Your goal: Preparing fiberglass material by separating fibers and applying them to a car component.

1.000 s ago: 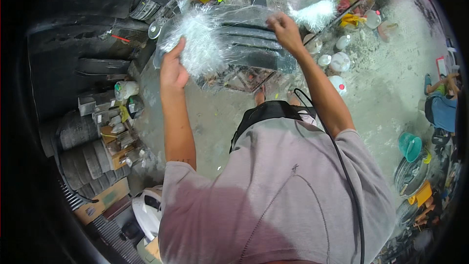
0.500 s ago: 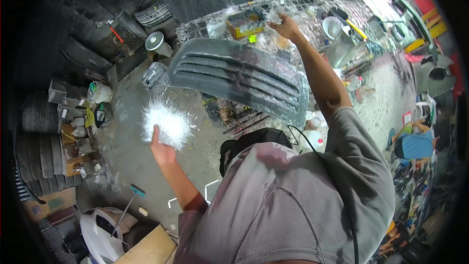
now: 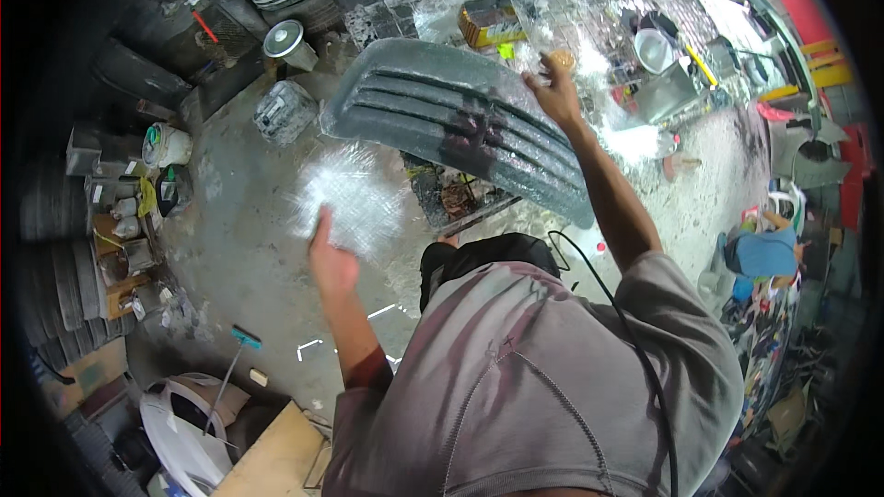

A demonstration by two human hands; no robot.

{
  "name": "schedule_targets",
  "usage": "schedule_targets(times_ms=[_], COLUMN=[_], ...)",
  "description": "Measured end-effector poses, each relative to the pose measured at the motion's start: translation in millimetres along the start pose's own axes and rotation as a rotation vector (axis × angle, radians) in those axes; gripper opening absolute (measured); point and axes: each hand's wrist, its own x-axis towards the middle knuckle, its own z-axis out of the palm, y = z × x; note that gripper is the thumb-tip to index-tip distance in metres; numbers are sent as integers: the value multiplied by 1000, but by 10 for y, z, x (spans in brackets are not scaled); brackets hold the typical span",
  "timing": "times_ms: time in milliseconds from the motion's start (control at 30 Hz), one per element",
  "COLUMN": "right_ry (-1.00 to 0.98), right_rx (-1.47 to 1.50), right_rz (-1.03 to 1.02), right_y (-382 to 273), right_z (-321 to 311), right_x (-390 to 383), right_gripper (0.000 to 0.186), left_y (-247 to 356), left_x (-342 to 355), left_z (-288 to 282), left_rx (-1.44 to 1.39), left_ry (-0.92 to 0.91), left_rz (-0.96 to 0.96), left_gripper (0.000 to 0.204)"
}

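Note:
My left hand [image 3: 333, 262] pinches a ragged square of white fibreglass mat [image 3: 354, 195] by its near edge and holds it over the floor. In front of me a curved dark grey slatted panel [image 3: 419, 97] lies at the near edge of a mesh-topped table [image 3: 589, 2]; it is glossy, with a dark reddish patch [image 3: 474, 129] at its middle. My right hand [image 3: 554, 97] is above the panel's right far edge, thumb and fingers apart, with nothing visible in it. Just beyond its fingertips sits a round orange-brown thing [image 3: 562, 57] on the table.
A yellow-and-dark box [image 3: 490, 22], a white bowl [image 3: 653, 51] and a grey metal container [image 3: 668, 92] stand on the table. Lidded pail [image 3: 287, 41] and a whitish square container [image 3: 284, 113] are left of the panel. A broom [image 3: 241, 340] lies lower left. Another person [image 3: 766, 250] is far right.
My right hand has come back from beside the yellow-and-dark box toward the panel's edge. My left hand, still holding the fibreglass mat, has moved right, closer to the panel. The view has shifted slightly.

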Motion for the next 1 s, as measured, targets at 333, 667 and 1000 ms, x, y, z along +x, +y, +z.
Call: schedule_targets(times_ms=[333, 667, 1000], right_ry=[69, 722, 731], right_rx=[677, 579, 484], right_rz=[371, 533, 543], right_y=[-706, -341, 73], right_z=[-147, -852, -1406], right_x=[-1962, -3214, -4649], right_gripper=[21, 14, 22], left_y=[-1160, -2065, -3508], left_x=[400, -75, -1490], left_z=[1719, 2052, 1847], left_rx=[388, 549, 377], left_ry=[-643, -1027, -1272], left_rz=[-339, -524, -1199], left_gripper=[34, 44, 44])
